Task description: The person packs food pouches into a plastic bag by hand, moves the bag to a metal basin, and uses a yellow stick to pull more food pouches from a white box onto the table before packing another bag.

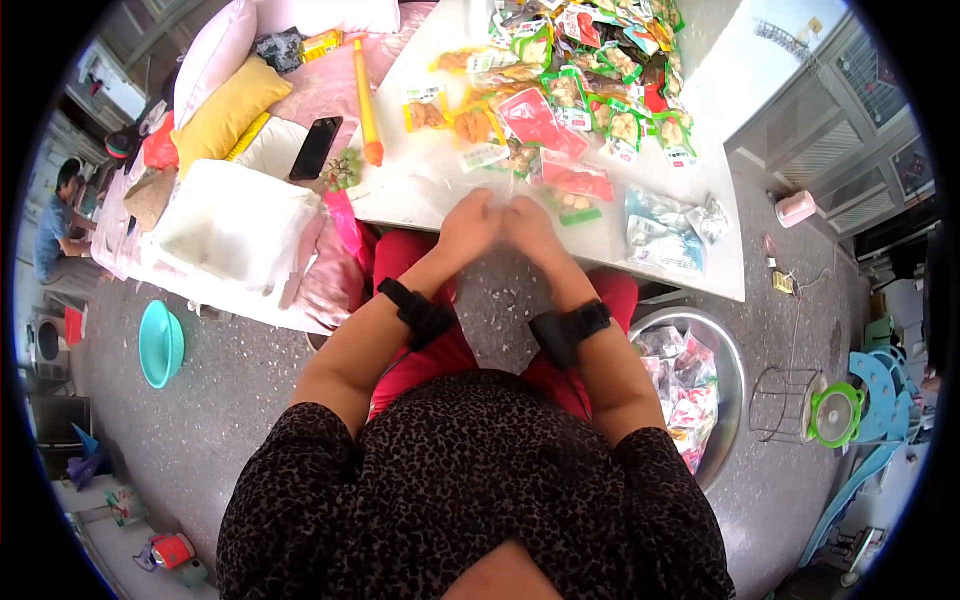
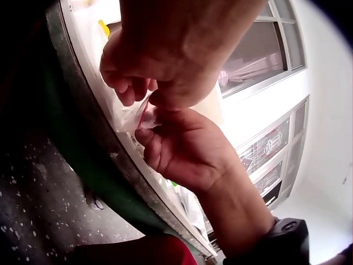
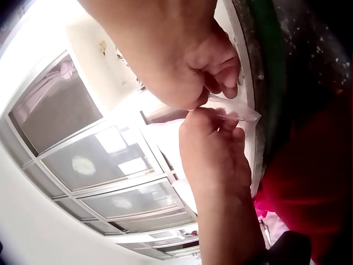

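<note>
At the table's near edge my left hand (image 1: 470, 228) and right hand (image 1: 530, 228) meet, knuckles close together. Between them they pinch a clear plastic bag (image 2: 128, 118) with a thin red line along its mouth, like a zip seal. The left hand (image 2: 165, 61) grips from one side, and the right hand (image 2: 190, 152) holds the same edge with thumb and fingers. A corner of the bag (image 3: 251, 115) sticks out past the fingers in the right wrist view. Just beyond lie red packets (image 1: 535, 120) and a packet of orange-brown food (image 1: 475, 125).
Snack packets (image 1: 600, 70) heap across the far table (image 1: 400, 190). Blue-white packets (image 1: 660, 230) lie at right. A metal basin (image 1: 735, 400) of packets stands on the floor by my right leg. At left are a white foam box (image 1: 225, 225), a phone (image 1: 316, 148) and grapes (image 1: 345, 168).
</note>
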### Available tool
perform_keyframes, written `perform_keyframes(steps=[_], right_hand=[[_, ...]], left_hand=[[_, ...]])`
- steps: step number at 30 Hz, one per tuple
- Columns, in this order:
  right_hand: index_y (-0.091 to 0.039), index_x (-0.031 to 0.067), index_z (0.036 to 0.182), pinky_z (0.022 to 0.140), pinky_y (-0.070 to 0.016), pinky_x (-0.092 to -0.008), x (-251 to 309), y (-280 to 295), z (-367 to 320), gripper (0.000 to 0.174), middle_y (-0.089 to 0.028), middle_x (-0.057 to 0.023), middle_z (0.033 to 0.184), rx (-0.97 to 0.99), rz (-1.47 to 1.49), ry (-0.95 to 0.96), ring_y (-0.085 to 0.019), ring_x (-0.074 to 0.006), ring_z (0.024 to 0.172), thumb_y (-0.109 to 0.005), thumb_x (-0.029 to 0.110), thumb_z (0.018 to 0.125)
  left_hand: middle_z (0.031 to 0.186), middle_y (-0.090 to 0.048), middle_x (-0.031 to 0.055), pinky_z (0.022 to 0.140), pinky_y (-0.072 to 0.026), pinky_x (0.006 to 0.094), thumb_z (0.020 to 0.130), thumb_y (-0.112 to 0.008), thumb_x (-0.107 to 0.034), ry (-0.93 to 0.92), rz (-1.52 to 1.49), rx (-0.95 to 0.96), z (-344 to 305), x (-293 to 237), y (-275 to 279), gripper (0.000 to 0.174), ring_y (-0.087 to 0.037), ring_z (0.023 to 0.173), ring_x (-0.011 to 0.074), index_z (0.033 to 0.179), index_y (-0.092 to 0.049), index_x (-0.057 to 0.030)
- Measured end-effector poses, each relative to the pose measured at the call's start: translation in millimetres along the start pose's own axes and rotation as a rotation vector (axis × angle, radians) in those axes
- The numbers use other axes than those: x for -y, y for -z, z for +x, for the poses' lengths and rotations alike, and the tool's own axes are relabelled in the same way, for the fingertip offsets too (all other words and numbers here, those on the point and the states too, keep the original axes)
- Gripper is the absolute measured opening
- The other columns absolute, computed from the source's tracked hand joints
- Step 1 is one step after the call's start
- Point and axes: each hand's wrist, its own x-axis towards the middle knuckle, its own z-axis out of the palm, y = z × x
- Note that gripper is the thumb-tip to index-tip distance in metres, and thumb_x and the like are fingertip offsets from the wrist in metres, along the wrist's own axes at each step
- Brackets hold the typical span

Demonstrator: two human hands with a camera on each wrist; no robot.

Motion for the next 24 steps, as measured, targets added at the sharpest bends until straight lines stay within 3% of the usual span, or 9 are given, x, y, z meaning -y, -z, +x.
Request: perform_keyframes(steps=[3,5,8,11,14,17,20,24], right_hand=[[-0.053,-0.0006,0.076,0.063,-0.0416,-0.0335,4,7,1,0.022,-0.054,-0.0172,0.072,0.021,0.045,-0.001,-0.054,-0.0275,0.07,-0.042,0.018,0.072],[-0.055,-0.0002,0.074,0.061,-0.0418,-0.0299,-4,3,4,0.021,-0.055,-0.0137,0.069,-0.003,0.076,-0.023,-0.054,-0.0211,0.067,-0.046,0.019,0.073],[-0.055,0.0026,0.076,0.063,-0.042,-0.0354,-48,-2,26,0.015,-0.055,-0.0152,0.076,-0.199,-0.244,0.307,-0.054,-0.0272,0.073,-0.051,0.016,0.071],[-0.055,0.0035,0.08,0.064,-0.0421,-0.0354,-40,41,31,0.017,-0.055,-0.0139,0.076,-0.365,-0.113,0.24,-0.054,-0.0279,0.073,-0.057,0.016,0.069],[-0.052,0.0037,0.093,0.071,-0.0416,-0.0362,-41,68,35,0.035,-0.055,-0.0137,0.088,-0.359,-0.135,0.153,-0.052,-0.0285,0.083,-0.06,0.026,0.067],[-0.047,0.0041,0.105,0.079,-0.0381,-0.0414,-54,74,40,0.055,-0.05,-0.0134,0.103,-0.274,-0.637,0.19,-0.048,-0.0284,0.095,-0.061,0.037,0.064],[-0.044,0.0062,0.11,0.083,-0.0339,-0.0473,-53,70,41,0.065,-0.046,-0.0129,0.112,-0.211,-0.761,0.115,-0.043,-0.0281,0.103,-0.061,0.045,0.061],[-0.05,0.0075,0.102,0.081,-0.0348,-0.0488,-55,59,39,0.052,-0.047,-0.0116,0.109,-0.27,-0.826,0.149,-0.045,-0.0292,0.101,-0.059,0.04,0.063]], left_hand=[[0.076,-0.054,0.0148,0.064,-0.0424,0.0337,0.07,-0.053,-0.016,-0.038,0.156,0.106,-4,-22,6,0.035,-0.054,0.071,0.027,0.101,-0.045,-0.0009],[0.076,-0.054,0.0159,0.064,-0.0421,0.0351,0.071,-0.051,-0.016,-0.053,0.118,0.044,-4,-23,5,0.033,-0.054,0.072,0.0288,0.1,-0.046,-0.0019],[0.077,-0.054,0.0169,0.065,-0.0415,0.0365,0.071,-0.048,-0.015,-0.067,0.136,-0.011,3,-3,-5,0.028,-0.053,0.075,0.0306,0.097,-0.047,-0.0033],[0.079,-0.055,0.0176,0.066,-0.0408,0.0379,0.072,-0.046,-0.015,-0.05,0.192,-0.001,5,4,-9,0.022,-0.053,0.077,0.0322,0.091,-0.048,-0.0042],[0.08,-0.055,0.0178,0.067,-0.0403,0.039,0.072,-0.045,-0.016,-0.03,0.217,0.007,5,3,-13,0.02,-0.052,0.078,0.0329,0.088,-0.048,-0.0047],[0.08,-0.055,0.0178,0.067,-0.0402,0.0395,0.072,-0.045,-0.016,-0.001,0.233,0.021,5,-1,-14,0.019,-0.052,0.078,0.0329,0.088,-0.048,-0.005],[0.08,-0.055,0.0177,0.067,-0.0402,0.0397,0.072,-0.044,-0.016,0.008,0.24,0.028,7,-4,-12,0.019,-0.052,0.078,0.0329,0.088,-0.048,-0.0053],[0.079,-0.055,0.0174,0.067,-0.0402,0.04,0.072,-0.044,-0.017,0.015,0.245,0.029,6,-7,-11,0.019,-0.052,0.078,0.0328,0.087,-0.048,-0.0054]])
